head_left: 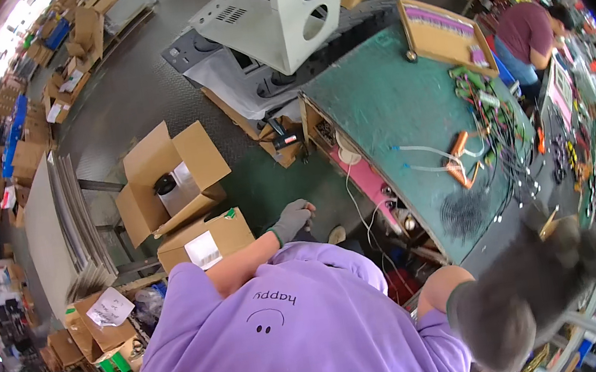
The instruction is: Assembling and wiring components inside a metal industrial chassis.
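My left hand (293, 221), in a grey glove, is held in front of my body beside an open-flapped cardboard box (175, 176) and a closed carton (226, 237). Its fingers are curled in, and nothing shows in them. My right hand (531, 294), in a dark grey glove, reaches over the right end of the green-topped workbench (369, 94). Motion smears its fingers. A small brass-coloured piece (549, 225) shows by the fingertips; whether it is held I cannot tell. Close by lies a bundle of black cables (510, 165) with several connectors.
An orange-handled tool (458, 159) with clear tubing lies on the bench. At the far edge stands a shallow cardboard tray (445, 46). A large grey metal housing (270, 31) stands behind. Flat panels (66, 224) lean at left. A co-worker (526, 39) bends over the far right bench.
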The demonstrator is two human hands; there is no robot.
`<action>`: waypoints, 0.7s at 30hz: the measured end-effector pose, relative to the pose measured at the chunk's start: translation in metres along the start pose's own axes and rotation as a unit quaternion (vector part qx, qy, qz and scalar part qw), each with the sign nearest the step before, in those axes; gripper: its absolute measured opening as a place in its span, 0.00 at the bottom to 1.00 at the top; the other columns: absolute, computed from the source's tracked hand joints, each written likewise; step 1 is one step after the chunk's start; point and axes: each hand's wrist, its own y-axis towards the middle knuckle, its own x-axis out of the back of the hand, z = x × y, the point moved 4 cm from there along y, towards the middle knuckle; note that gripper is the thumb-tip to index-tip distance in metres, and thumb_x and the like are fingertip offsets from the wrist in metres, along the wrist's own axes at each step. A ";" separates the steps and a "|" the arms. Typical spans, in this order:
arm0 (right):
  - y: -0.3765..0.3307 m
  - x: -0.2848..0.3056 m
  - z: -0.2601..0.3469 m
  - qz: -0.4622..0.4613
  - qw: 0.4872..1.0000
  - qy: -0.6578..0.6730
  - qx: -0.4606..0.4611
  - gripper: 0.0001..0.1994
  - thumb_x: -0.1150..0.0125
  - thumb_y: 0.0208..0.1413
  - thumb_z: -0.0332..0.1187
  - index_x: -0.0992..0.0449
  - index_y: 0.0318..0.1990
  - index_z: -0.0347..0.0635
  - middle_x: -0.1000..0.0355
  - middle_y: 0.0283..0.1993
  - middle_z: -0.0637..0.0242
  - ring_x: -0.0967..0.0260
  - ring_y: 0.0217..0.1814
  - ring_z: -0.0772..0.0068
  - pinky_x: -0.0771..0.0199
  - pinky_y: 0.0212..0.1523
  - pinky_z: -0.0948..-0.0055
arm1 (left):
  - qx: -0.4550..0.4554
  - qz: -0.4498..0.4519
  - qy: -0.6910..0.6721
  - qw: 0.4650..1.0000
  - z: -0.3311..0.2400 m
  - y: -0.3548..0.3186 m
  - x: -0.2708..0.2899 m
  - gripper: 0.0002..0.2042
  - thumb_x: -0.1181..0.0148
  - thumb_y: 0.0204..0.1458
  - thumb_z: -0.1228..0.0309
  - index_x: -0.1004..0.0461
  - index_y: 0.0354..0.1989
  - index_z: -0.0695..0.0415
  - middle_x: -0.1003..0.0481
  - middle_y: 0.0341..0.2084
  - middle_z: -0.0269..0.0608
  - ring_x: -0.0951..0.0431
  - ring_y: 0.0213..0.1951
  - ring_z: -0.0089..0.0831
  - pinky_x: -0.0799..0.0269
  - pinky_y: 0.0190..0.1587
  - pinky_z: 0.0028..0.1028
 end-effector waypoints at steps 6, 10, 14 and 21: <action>0.019 -0.061 -0.197 -0.016 0.969 -0.014 -0.248 0.22 0.49 0.53 0.25 0.38 0.56 0.33 0.33 0.50 0.58 0.34 0.48 0.69 0.33 0.50 0.67 | 0.009 -0.156 -0.082 0.984 -0.060 0.042 0.147 0.07 0.54 0.48 0.79 0.29 0.34 0.56 0.28 0.24 0.35 0.30 0.19 0.24 0.30 0.19 0.26; 0.005 -0.086 -0.371 0.007 0.926 -0.058 -0.373 0.19 0.48 0.57 0.35 0.35 0.55 0.36 0.31 0.48 0.63 0.34 0.47 0.73 0.33 0.49 0.71 | -0.029 -0.214 -0.009 0.976 -0.146 0.129 0.278 0.08 0.54 0.49 0.78 0.29 0.34 0.56 0.27 0.24 0.37 0.27 0.23 0.27 0.28 0.25 0.31; 0.002 -0.115 -0.525 -0.031 0.892 -0.156 -0.422 0.22 0.47 0.58 0.42 0.34 0.55 0.37 0.32 0.49 0.66 0.35 0.48 0.74 0.33 0.48 0.72 | -0.179 -0.346 0.311 0.867 -0.281 0.270 0.411 0.09 0.53 0.52 0.69 0.27 0.37 0.57 0.25 0.27 0.46 0.24 0.30 0.40 0.28 0.34 0.37; 0.001 -0.120 -0.685 -0.116 0.899 0.099 -0.410 0.21 0.47 0.58 0.40 0.35 0.56 0.41 0.31 0.48 0.66 0.32 0.48 0.73 0.29 0.51 0.69 | -0.260 -0.488 0.586 0.593 -0.505 0.459 0.564 0.25 0.48 0.48 0.64 0.39 0.57 0.51 0.41 0.58 0.50 0.36 0.55 0.49 0.44 0.56 0.52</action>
